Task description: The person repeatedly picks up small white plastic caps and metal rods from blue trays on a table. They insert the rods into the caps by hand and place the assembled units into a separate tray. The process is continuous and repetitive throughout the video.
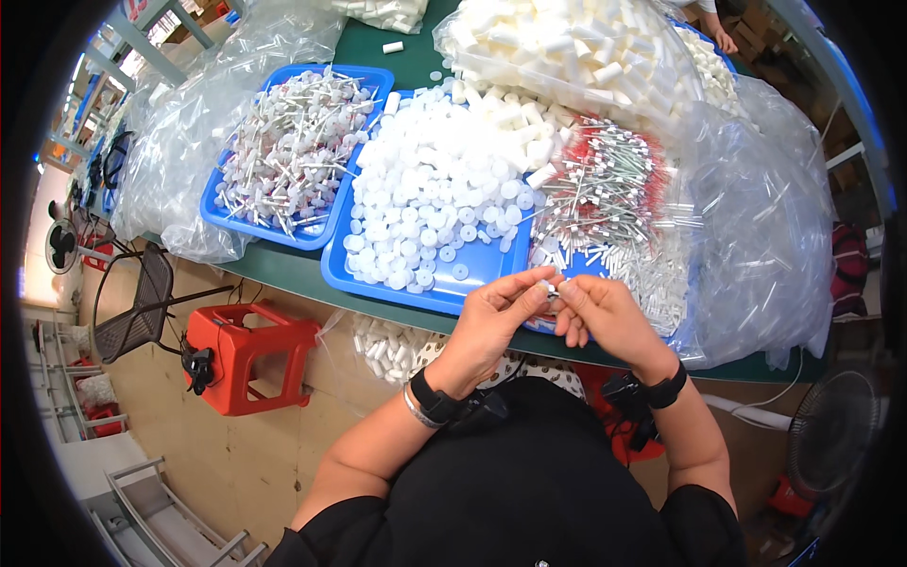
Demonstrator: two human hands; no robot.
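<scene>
My left hand (493,326) and my right hand (609,314) meet over the front edge of the table. Both are closed, thumbs against fingertips, pinching a small white-and-grey part (551,289) between them. Fingers cover most of that part, so its exact kind is hidden. Just beyond the hands, thin metal pins with red and white ends (609,175) lie heaped in a tray, with short white tubes (642,283) in front of them. Left of these, a blue tray (487,274) carries a pile of translucent white discs (406,189).
Another blue tray (213,203) at the left holds assembled pin-and-disc pieces (293,151). A big plastic bag of white foam-like cylinders (586,57) lies at the back. Clear plastic bags (756,217) bulge at the right. A red stool (250,354) stands on the floor; another person's hand (724,40) shows far right.
</scene>
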